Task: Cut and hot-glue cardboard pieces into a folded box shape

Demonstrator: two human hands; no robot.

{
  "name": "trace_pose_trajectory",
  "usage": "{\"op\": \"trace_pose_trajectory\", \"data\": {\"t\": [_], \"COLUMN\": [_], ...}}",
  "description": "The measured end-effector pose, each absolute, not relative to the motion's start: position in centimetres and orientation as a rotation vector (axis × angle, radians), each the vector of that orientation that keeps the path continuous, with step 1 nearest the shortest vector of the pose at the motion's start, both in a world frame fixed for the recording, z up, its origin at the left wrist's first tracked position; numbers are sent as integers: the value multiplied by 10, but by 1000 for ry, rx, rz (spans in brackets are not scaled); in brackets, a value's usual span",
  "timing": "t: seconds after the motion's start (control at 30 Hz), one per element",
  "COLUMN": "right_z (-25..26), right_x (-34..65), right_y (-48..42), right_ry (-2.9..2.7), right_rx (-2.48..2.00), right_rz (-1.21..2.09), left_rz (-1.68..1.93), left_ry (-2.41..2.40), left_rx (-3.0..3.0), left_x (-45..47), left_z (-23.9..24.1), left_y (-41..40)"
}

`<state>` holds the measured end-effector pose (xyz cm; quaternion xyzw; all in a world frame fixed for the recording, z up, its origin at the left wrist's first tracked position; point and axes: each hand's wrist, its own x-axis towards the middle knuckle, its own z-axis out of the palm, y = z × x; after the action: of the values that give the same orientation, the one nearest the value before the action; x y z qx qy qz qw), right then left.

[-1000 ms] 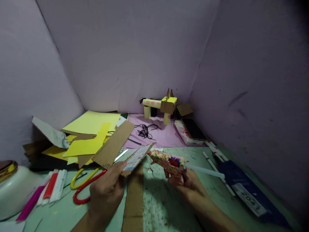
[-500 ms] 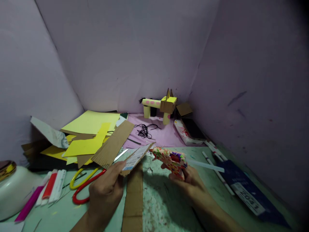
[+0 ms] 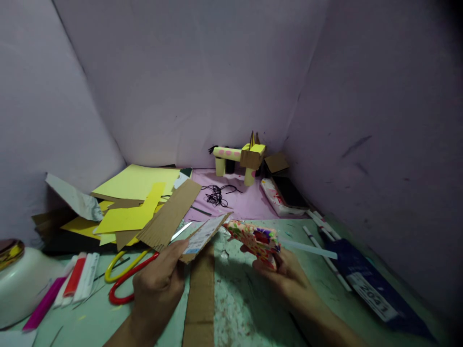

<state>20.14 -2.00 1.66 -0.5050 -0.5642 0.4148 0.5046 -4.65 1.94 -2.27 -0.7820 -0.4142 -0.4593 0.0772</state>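
Between thumb and fingers, my left hand (image 3: 157,286) pinches a small cardboard piece (image 3: 204,237) with a printed label on its upper face, tilted up off the table. My right hand (image 3: 277,272) is wrapped round the handle of a flower-patterned hot glue gun (image 3: 253,238). A translucent glue stick (image 3: 307,247) juts from its back. The nozzle is at the right edge of the cardboard piece; whether it touches I cannot tell. Below both lies a long cardboard strip (image 3: 199,303). Scissors (image 3: 125,279) with one red and one yellow loop lie beside my left hand.
Yellow paper (image 3: 126,217) and cardboard offcuts (image 3: 170,212) are piled at the left, with markers (image 3: 77,282) and a white jar (image 3: 21,284) nearer. A yellow animal model (image 3: 231,155) stands at the back beyond tangled black string (image 3: 217,195). At right lie a phone (image 3: 289,192) and a blue packet (image 3: 376,289).
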Motion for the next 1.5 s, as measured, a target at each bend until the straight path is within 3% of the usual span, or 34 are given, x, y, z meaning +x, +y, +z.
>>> {"op": "trace_pose_trajectory", "data": {"t": [1.5], "right_z": [9], "right_x": [204], "right_y": [-17], "right_ry": [-1292], "right_rx": [-1379], "right_rz": [837], "left_rz": [-1351], "left_ry": [-1221], "left_rx": [-2362], "left_x": [-49], "left_z": [-24], "left_y": [19]}}
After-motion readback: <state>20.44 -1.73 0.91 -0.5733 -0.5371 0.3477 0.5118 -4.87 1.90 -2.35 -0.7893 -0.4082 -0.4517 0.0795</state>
